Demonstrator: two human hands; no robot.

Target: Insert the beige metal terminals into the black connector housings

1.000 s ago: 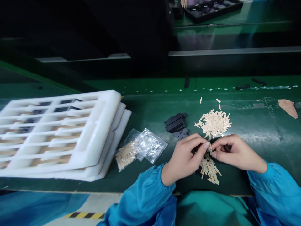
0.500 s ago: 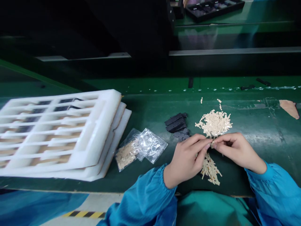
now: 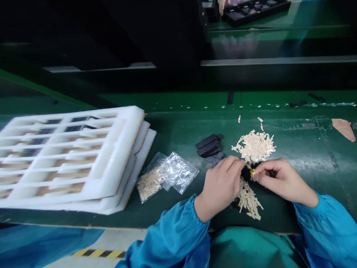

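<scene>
The tabletop (image 3: 173, 123) was green and long, and its surface looked worn, with scratches and pale marks toward the right. Along its far side there was a row of small whitish spots. Behind it stood a large dark panel (image 3: 111, 33), almost black, with pale strips near its lower edge. Farther back, at the upper right, another green surface (image 3: 315, 18) could be seen. Below the near edge, the light gray floor (image 3: 125, 238) carried a yellow and black striped band (image 3: 97, 254). The light made a soft shine on the green.
</scene>
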